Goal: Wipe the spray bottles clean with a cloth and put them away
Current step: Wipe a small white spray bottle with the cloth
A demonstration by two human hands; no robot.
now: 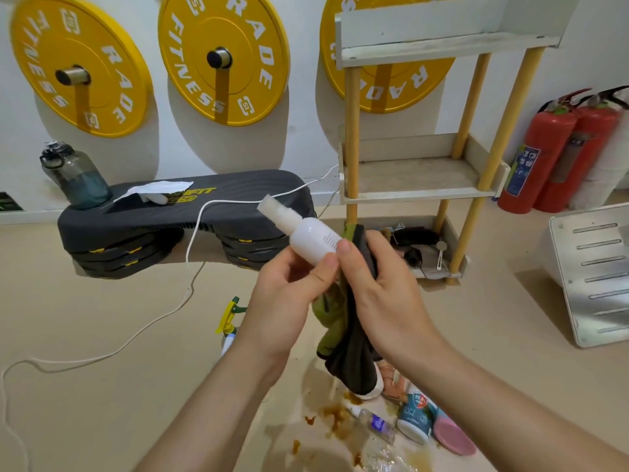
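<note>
Your left hand (289,294) grips the white spray bottle (313,238) round its lower end, thumb and fingers curled on it. The bottle is up in the air between you and the shelf rack (418,178), tilted, capped nozzle pointing up-left. Your right hand (381,294) clamps the dark-and-green cloth (350,342) against the bottle's base, thumb tip on the bottle wall. The rest of the cloth hangs down between your wrists.

Floor:
- A yellow-green trigger sprayer (229,318) lies just left of your left wrist, partly hidden by it.
- Below the cloth, a small clear bottle (376,422) lies down with a teal-and-white tub (415,417) just beside it and a pink lid (454,436) next to the tub.
- Brown stains (337,417) sit near them, and there's a wet-looking patch at the bottom edge.

Background:
- The rack has yellow posts, and its bottom shelf holds clutter I cannot identify.
- The dark bench (245,185) left of it carries a water jug (73,175) and a white rag (153,190).
- A white cable (190,253) runs over the bench and across the floor.
- Yellow weight plates (78,63) hang on the wall, and red fire extinguishers (544,151) stand in the right corner.
</note>
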